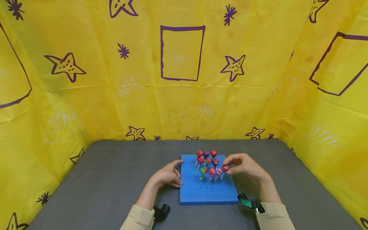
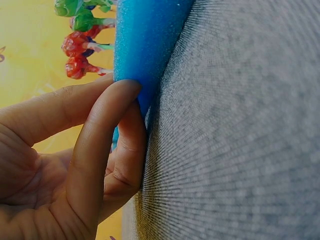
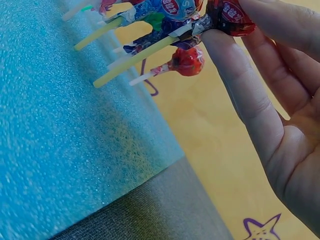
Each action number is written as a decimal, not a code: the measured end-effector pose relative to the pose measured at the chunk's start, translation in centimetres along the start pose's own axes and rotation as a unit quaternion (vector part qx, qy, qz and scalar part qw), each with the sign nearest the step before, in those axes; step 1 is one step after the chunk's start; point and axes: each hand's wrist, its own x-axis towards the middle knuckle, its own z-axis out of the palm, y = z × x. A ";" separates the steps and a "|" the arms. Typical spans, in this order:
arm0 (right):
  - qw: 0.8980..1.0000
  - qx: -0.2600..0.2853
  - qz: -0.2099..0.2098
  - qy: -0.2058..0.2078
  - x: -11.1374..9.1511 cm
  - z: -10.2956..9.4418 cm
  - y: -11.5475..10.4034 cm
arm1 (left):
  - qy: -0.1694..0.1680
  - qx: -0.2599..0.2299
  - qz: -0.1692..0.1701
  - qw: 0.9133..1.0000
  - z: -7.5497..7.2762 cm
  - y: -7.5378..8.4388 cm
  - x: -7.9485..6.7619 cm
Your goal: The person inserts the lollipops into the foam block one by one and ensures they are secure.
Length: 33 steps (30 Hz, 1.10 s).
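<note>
A blue foam board point(image 1: 210, 196) lies on the table with several wrapped lollipops standing in rows in it. My right hand point(image 1: 244, 167) pinches the wrapped head of a red lollipop point(image 3: 230, 17) between thumb and fingers. Its yellow stick slants down to the foam, the lower end right at the surface. Beside it stands a light-blue and pink lollipop point(image 1: 219, 171), then a red-pink one point(image 1: 212, 172) and a green one point(image 1: 203, 171). At the board's left edge, my left hand point(image 1: 168, 174) touches the foam side with thumb and fingertips point(image 2: 131, 89), holding nothing up.
Small holes point(image 1: 208, 187) run in a row across the foam nearer to me. Red and purple lollipops point(image 1: 206, 154) stand at the back. The grey table point(image 1: 120, 179) surrounds the board, and a yellow patterned cloth point(image 1: 178, 105) hangs behind and at both sides.
</note>
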 end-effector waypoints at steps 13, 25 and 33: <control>1.000 0.000 0.008 -0.011 -0.2 -0.1 0.0 | -0.004 -0.002 0.005 1.000 0.0 0.0 0.0; 0.999 0.018 -0.012 -0.039 -0.2 -0.1 -0.1 | -0.004 -0.004 0.004 1.000 0.0 -0.2 0.1; 0.999 0.017 -0.012 -0.042 -0.3 -0.1 0.0 | -0.004 -0.005 0.007 1.000 0.0 -0.1 0.0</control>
